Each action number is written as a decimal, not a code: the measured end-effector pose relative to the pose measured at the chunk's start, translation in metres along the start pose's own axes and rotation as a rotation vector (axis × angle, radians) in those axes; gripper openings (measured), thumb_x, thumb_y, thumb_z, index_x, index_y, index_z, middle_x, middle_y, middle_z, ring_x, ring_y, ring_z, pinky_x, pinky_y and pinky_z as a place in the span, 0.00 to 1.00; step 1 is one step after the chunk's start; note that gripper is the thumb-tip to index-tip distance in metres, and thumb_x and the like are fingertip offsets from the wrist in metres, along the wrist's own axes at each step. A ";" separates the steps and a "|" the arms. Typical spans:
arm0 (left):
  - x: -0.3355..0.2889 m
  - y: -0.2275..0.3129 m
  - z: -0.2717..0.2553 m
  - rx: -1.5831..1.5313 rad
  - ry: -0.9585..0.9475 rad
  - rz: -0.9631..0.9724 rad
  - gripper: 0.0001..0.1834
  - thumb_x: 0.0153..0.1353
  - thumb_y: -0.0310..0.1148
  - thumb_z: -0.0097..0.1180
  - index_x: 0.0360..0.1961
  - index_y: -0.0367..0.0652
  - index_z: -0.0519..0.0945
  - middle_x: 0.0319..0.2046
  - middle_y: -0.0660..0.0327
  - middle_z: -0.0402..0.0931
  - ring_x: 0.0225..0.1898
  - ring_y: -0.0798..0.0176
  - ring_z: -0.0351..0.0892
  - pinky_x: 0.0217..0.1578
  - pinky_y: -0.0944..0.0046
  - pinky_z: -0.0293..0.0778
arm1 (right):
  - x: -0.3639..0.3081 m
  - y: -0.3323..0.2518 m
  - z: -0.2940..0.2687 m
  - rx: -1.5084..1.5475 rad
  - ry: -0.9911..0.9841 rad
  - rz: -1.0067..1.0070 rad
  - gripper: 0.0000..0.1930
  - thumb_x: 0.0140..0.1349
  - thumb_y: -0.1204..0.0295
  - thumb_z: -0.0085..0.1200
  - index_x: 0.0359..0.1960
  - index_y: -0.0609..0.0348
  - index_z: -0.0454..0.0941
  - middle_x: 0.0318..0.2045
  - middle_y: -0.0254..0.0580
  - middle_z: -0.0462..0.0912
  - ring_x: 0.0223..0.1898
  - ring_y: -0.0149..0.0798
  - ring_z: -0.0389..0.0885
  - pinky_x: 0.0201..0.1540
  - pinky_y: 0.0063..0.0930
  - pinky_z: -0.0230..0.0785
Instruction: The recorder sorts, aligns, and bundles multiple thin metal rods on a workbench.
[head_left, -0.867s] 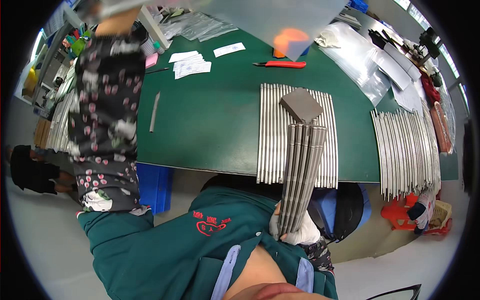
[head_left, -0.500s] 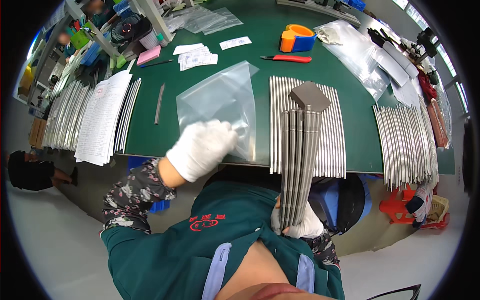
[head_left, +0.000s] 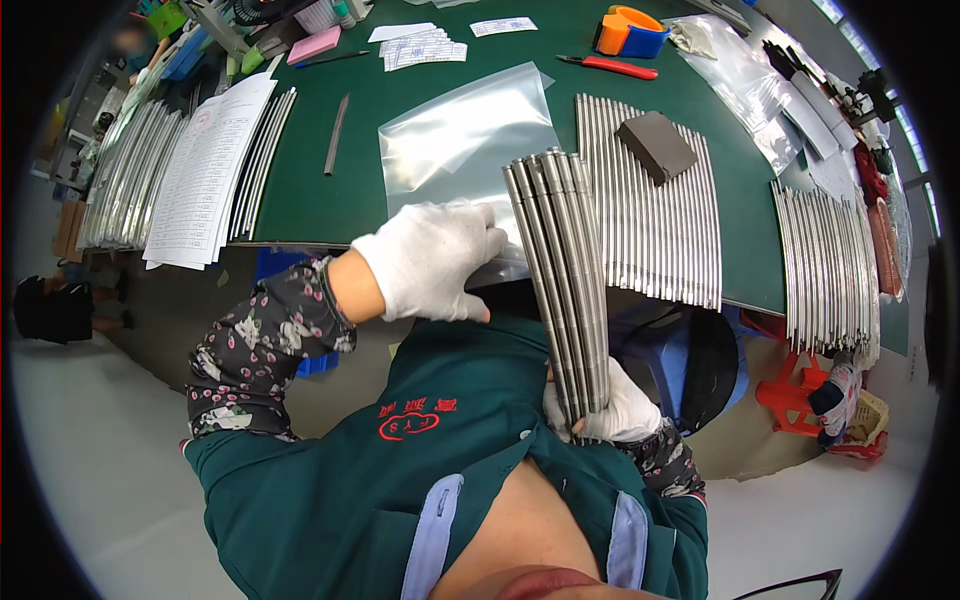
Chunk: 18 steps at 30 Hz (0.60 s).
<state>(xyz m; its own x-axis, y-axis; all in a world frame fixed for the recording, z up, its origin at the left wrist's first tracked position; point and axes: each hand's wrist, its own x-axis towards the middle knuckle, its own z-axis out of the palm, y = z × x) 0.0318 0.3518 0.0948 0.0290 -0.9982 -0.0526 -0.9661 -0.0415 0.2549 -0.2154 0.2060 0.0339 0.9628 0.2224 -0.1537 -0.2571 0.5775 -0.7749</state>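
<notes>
My right hand, in a white glove, is closed round the lower end of a bundle of steel rods. The bundle points up and away from me, leaning left, its far ends over the right edge of a clear plastic bag. The bag lies flat on the green table. My left hand, also in a white glove, is over the bag's near edge, beside the bundle. Its thumb is apart from its bent fingers, and no held thing shows in it. Right of the bundle, a dark grey block rests on a row of rods.
More rods lie at the right edge of the table. Printed sheets cover rods on the left. A thin dark strip, paper labels, red-handled pliers and an orange-and-blue tape dispenser lie farther back.
The bundle in my right hand has tilted left toward the bag. My left hand's thumb and fingers have come apart. The whole view has shifted, with the table now higher in it.
</notes>
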 end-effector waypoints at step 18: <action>-0.047 0.003 0.009 0.508 0.162 -0.182 0.05 0.51 0.32 0.53 0.22 0.45 0.77 0.27 0.60 0.74 0.31 0.59 0.79 0.31 0.60 0.77 | 0.008 0.002 0.037 0.064 0.093 0.090 0.38 0.41 0.60 0.78 0.49 0.60 0.65 0.25 0.46 0.77 0.23 0.36 0.77 0.25 0.25 0.67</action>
<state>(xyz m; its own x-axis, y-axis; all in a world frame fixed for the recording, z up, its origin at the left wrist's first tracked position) 0.0258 0.3989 0.0896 0.2071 -0.9725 0.1068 -0.9427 -0.2275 -0.2439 -0.2113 0.2381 0.0542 0.9382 0.2040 -0.2794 -0.3451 0.6079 -0.7151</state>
